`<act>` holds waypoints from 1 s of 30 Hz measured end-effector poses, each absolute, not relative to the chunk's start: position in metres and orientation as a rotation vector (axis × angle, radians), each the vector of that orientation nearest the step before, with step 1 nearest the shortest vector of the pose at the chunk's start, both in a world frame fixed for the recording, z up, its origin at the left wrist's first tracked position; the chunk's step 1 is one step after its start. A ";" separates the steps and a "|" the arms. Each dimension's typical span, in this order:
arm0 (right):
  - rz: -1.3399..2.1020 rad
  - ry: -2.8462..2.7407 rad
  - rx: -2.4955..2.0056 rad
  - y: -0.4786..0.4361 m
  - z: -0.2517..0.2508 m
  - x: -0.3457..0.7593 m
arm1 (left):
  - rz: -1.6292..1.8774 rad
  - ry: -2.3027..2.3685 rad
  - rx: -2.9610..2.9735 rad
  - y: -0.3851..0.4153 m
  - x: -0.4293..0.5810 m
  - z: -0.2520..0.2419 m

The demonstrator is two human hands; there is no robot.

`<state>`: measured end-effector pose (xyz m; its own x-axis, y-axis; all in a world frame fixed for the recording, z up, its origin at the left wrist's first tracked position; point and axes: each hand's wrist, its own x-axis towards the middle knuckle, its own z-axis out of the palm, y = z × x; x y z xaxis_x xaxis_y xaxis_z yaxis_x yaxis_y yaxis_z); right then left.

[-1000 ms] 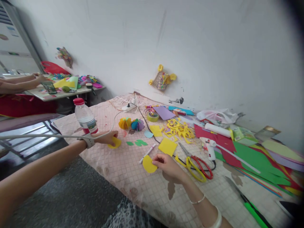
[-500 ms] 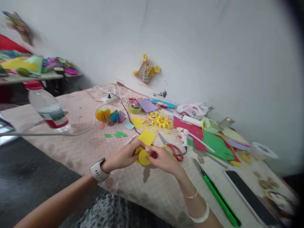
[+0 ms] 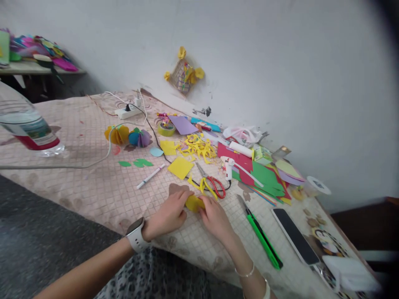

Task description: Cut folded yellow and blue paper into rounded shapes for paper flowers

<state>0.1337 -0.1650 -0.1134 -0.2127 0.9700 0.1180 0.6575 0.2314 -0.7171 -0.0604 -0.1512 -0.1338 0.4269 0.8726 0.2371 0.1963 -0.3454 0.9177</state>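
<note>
A small yellow paper piece (image 3: 193,203) is held between my two hands near the table's front edge. My left hand (image 3: 170,211), with a white-strapped watch at the wrist, grips its left side. My right hand (image 3: 215,216) pinches its right side with the fingertips. Just beyond them lie a yellow paper square (image 3: 181,167) and scissors with red and yellow handles (image 3: 215,187). To the left rest a marker (image 3: 151,176), green paper leaves (image 3: 142,162) and two folded paper balls, one orange (image 3: 117,135), the other blue and purple (image 3: 140,138).
A water bottle (image 3: 29,124) stands at the left, beside a white cable. A glue gun (image 3: 229,166) lies on coloured sheets at the right. Nearer are a green cutter (image 3: 263,238) and a phone (image 3: 295,236). Yellow scraps (image 3: 199,145) lie further back.
The view has shifted, so the table's things appear further left and higher. The yellow piece, earlier showing a rounded face, now lies lower and flatter between my fingers, more covered by them.
</note>
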 end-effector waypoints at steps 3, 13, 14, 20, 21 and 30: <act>0.887 -1.803 -1.480 -0.156 -0.123 0.135 | 1.010 0.895 1.681 -0.147 -0.059 -0.138; 1.234 -1.470 -1.246 -0.119 -0.097 0.110 | 0.944 0.512 0.997 -0.093 -0.015 -0.111; 1.218 -1.475 -1.252 -0.111 -0.096 0.110 | 0.944 0.525 0.961 -0.085 -0.009 -0.111; 0.834 -1.535 -1.374 -0.073 -0.083 0.139 | 0.908 0.508 0.807 -0.026 -0.011 -0.108; 0.749 -1.539 -1.381 -0.071 -0.081 0.142 | 0.879 0.497 0.795 -0.021 -0.015 -0.108; 0.856 -1.898 -1.227 -0.088 -0.112 0.138 | 0.602 0.452 0.698 -0.042 -0.010 -0.126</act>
